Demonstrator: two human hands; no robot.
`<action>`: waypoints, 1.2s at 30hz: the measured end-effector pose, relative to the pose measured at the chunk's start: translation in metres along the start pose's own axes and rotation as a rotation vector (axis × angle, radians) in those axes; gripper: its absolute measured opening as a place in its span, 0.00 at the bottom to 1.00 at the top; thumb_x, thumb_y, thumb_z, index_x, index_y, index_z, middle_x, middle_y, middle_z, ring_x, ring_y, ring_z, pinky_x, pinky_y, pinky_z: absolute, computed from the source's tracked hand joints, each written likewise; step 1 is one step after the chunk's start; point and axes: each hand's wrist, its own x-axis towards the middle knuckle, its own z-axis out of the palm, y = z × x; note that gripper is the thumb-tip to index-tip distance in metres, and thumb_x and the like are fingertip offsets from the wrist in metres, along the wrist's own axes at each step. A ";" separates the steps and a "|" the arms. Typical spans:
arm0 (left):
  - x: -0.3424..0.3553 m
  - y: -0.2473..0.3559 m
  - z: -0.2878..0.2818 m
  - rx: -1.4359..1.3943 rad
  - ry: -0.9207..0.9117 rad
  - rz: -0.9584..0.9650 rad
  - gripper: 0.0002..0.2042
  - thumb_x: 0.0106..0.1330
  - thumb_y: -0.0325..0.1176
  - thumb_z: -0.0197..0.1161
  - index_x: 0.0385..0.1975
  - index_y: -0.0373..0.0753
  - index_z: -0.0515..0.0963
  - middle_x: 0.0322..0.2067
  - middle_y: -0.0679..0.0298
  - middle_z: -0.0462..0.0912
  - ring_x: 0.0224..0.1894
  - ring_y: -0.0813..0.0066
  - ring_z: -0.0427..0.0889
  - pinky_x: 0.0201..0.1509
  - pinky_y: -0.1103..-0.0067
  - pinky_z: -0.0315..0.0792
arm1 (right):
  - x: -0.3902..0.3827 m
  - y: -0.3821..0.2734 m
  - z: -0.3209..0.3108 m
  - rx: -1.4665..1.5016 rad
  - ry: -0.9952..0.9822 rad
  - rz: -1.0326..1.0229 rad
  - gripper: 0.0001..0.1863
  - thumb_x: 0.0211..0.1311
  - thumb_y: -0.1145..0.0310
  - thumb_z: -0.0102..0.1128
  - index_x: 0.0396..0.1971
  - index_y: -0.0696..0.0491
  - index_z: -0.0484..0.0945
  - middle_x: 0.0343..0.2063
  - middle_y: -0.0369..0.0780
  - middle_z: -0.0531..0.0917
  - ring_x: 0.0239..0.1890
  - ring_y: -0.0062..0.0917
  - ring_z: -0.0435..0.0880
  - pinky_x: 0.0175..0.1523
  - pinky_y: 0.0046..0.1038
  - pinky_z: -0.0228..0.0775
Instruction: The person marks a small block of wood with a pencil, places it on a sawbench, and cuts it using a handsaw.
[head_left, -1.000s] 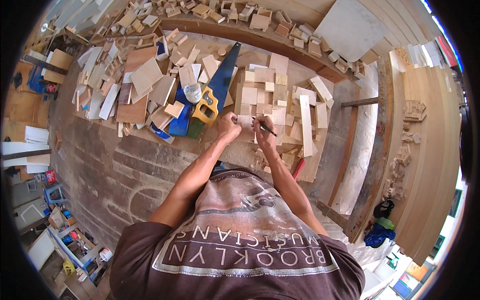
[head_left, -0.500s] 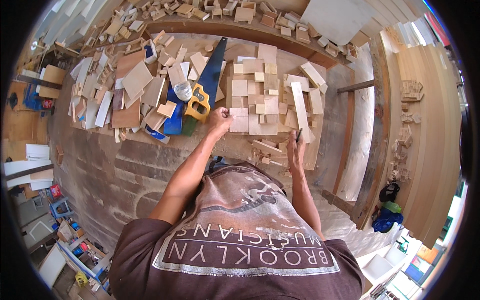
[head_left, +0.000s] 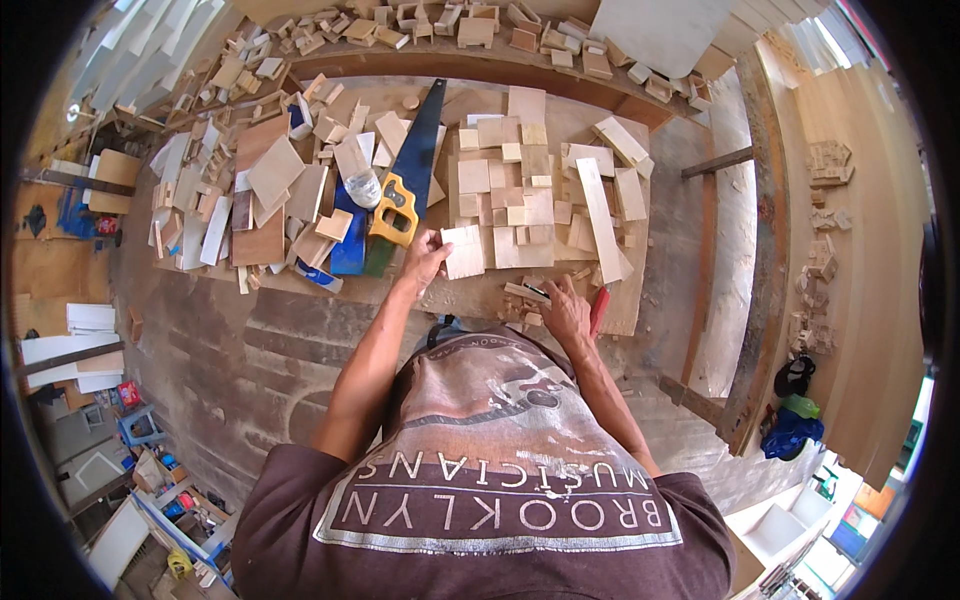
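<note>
My left hand [head_left: 424, 262] pinches a small square wooden block [head_left: 464, 253] by its left edge, at the near left corner of a patchwork of pale wood pieces [head_left: 508, 180]. In my right hand [head_left: 567, 312] is a thin dark pen [head_left: 536, 291], its tip pointing left. Under that pen lies a small wood strip [head_left: 526, 293]. A red-handled tool [head_left: 600, 311] rests just right of my right hand; its other end is hidden. Left of the patchwork lies a handsaw [head_left: 417, 150] with a yellow handle, blade pointing away.
A clear plastic cup [head_left: 363, 188] stands beside the saw handle. Wood offcuts [head_left: 272, 170] are heaped on the left of the worktable [head_left: 420, 300]. A long pale strip [head_left: 600, 220] lies to the right. Small wooden pieces [head_left: 475, 32] line a ledge behind.
My left hand has lifted the square block from the patchwork's near left corner. My right hand has moved left and nearer with the pen, uncovering the red-handled tool.
</note>
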 end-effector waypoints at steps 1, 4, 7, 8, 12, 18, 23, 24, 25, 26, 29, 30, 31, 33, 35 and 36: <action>-0.006 0.003 0.002 -0.005 0.015 0.016 0.13 0.69 0.31 0.65 0.49 0.39 0.73 0.39 0.66 0.85 0.34 0.81 0.82 0.26 0.82 0.75 | 0.000 0.005 0.004 -0.004 0.001 -0.016 0.18 0.59 0.62 0.69 0.49 0.48 0.82 0.50 0.42 0.79 0.43 0.44 0.85 0.44 0.44 0.79; -0.027 0.017 0.006 -0.130 0.041 0.015 0.22 0.68 0.29 0.63 0.62 0.41 0.69 0.46 0.63 0.84 0.42 0.77 0.83 0.37 0.79 0.79 | 0.004 0.015 0.011 -0.019 -0.028 -0.101 0.15 0.61 0.64 0.68 0.48 0.49 0.82 0.48 0.41 0.80 0.43 0.44 0.85 0.43 0.44 0.79; -0.034 0.006 0.000 -0.300 0.022 0.022 0.27 0.68 0.27 0.61 0.68 0.43 0.67 0.50 0.61 0.82 0.47 0.73 0.83 0.46 0.74 0.81 | 0.005 0.009 0.004 0.050 0.020 -0.262 0.15 0.61 0.67 0.66 0.48 0.50 0.82 0.47 0.41 0.81 0.43 0.43 0.85 0.43 0.44 0.79; -0.032 -0.001 -0.001 -0.350 0.003 0.031 0.26 0.68 0.27 0.61 0.68 0.42 0.67 0.50 0.61 0.82 0.47 0.73 0.83 0.47 0.73 0.81 | 0.007 0.013 0.009 0.033 0.035 -0.277 0.15 0.61 0.68 0.65 0.48 0.51 0.82 0.47 0.41 0.81 0.43 0.43 0.85 0.44 0.43 0.79; -0.047 -0.005 0.007 -0.444 0.077 0.025 0.23 0.69 0.30 0.64 0.64 0.43 0.70 0.51 0.62 0.81 0.50 0.72 0.82 0.50 0.70 0.80 | 0.008 0.006 -0.011 0.136 0.181 -0.161 0.14 0.62 0.69 0.65 0.49 0.49 0.82 0.43 0.41 0.83 0.42 0.45 0.85 0.45 0.42 0.79; -0.072 -0.021 0.000 -0.418 0.260 -0.020 0.23 0.69 0.34 0.68 0.61 0.43 0.70 0.51 0.63 0.81 0.49 0.72 0.82 0.47 0.69 0.81 | 0.027 0.060 -0.046 0.204 0.434 0.156 0.19 0.63 0.62 0.68 0.52 0.50 0.81 0.47 0.46 0.84 0.46 0.46 0.85 0.50 0.42 0.78; -0.100 -0.007 0.014 -0.369 0.333 0.022 0.21 0.69 0.33 0.67 0.59 0.41 0.69 0.49 0.62 0.80 0.46 0.72 0.82 0.45 0.69 0.81 | 0.074 0.072 -0.074 0.057 0.386 0.175 0.32 0.60 0.50 0.69 0.61 0.50 0.75 0.50 0.50 0.85 0.53 0.48 0.84 0.57 0.45 0.76; -0.100 -0.006 0.017 -0.384 0.307 0.057 0.21 0.69 0.32 0.67 0.59 0.40 0.69 0.49 0.62 0.80 0.46 0.73 0.82 0.46 0.70 0.82 | 0.086 0.079 -0.072 0.046 0.324 0.187 0.33 0.59 0.49 0.69 0.62 0.49 0.74 0.51 0.50 0.85 0.53 0.48 0.84 0.57 0.45 0.76; -0.099 -0.005 0.017 -0.398 0.297 0.094 0.21 0.69 0.32 0.67 0.59 0.40 0.69 0.48 0.62 0.80 0.46 0.74 0.82 0.46 0.71 0.82 | 0.095 0.077 -0.072 0.040 0.254 0.187 0.35 0.58 0.48 0.69 0.63 0.49 0.73 0.51 0.51 0.85 0.54 0.48 0.84 0.57 0.46 0.76; -0.096 -0.003 0.017 -0.410 0.283 0.131 0.21 0.69 0.31 0.66 0.59 0.40 0.68 0.47 0.62 0.80 0.45 0.75 0.82 0.46 0.71 0.82 | 0.098 0.077 -0.074 0.018 0.152 0.286 0.35 0.58 0.48 0.69 0.63 0.48 0.74 0.51 0.50 0.85 0.53 0.47 0.84 0.55 0.46 0.76; -0.088 0.022 0.022 -0.353 0.209 0.253 0.17 0.70 0.29 0.64 0.57 0.37 0.73 0.45 0.63 0.81 0.44 0.76 0.82 0.47 0.75 0.81 | 0.089 0.068 -0.074 0.025 0.366 0.212 0.32 0.58 0.53 0.69 0.61 0.50 0.75 0.48 0.50 0.84 0.48 0.47 0.86 0.52 0.44 0.79; -0.084 0.029 0.021 -0.318 0.199 0.319 0.17 0.71 0.29 0.63 0.58 0.36 0.74 0.46 0.62 0.82 0.44 0.77 0.82 0.47 0.75 0.81 | 0.082 0.049 -0.084 0.021 0.429 0.108 0.30 0.59 0.54 0.69 0.60 0.50 0.76 0.47 0.48 0.84 0.44 0.44 0.87 0.47 0.42 0.80; -0.080 0.033 0.020 -0.283 0.191 0.382 0.18 0.72 0.28 0.62 0.60 0.35 0.75 0.46 0.61 0.83 0.44 0.77 0.82 0.47 0.75 0.81 | 0.069 0.023 -0.099 0.016 0.488 0.005 0.28 0.60 0.54 0.68 0.59 0.49 0.77 0.47 0.47 0.85 0.41 0.41 0.88 0.42 0.40 0.82; -0.079 0.055 0.025 -0.406 0.108 0.352 0.20 0.74 0.30 0.60 0.64 0.35 0.74 0.50 0.60 0.84 0.47 0.76 0.85 0.49 0.76 0.84 | 0.044 -0.001 -0.087 -0.064 0.553 -0.145 0.24 0.62 0.55 0.68 0.55 0.48 0.78 0.44 0.43 0.86 0.33 0.31 0.89 0.30 0.33 0.82; -0.080 0.076 0.027 -0.470 0.066 0.314 0.19 0.75 0.32 0.59 0.64 0.36 0.74 0.50 0.59 0.84 0.48 0.74 0.86 0.51 0.74 0.85 | 0.021 -0.028 -0.066 0.113 0.533 -0.337 0.23 0.62 0.52 0.69 0.52 0.47 0.80 0.39 0.36 0.88 0.27 0.17 0.86 0.19 0.21 0.78; -0.077 0.079 0.024 -0.457 0.055 0.294 0.19 0.77 0.33 0.54 0.65 0.37 0.73 0.52 0.59 0.83 0.50 0.71 0.86 0.52 0.70 0.86 | 0.004 -0.061 -0.072 0.119 0.453 -0.331 0.29 0.61 0.48 0.70 0.58 0.47 0.79 0.38 0.37 0.88 0.27 0.19 0.87 0.19 0.21 0.78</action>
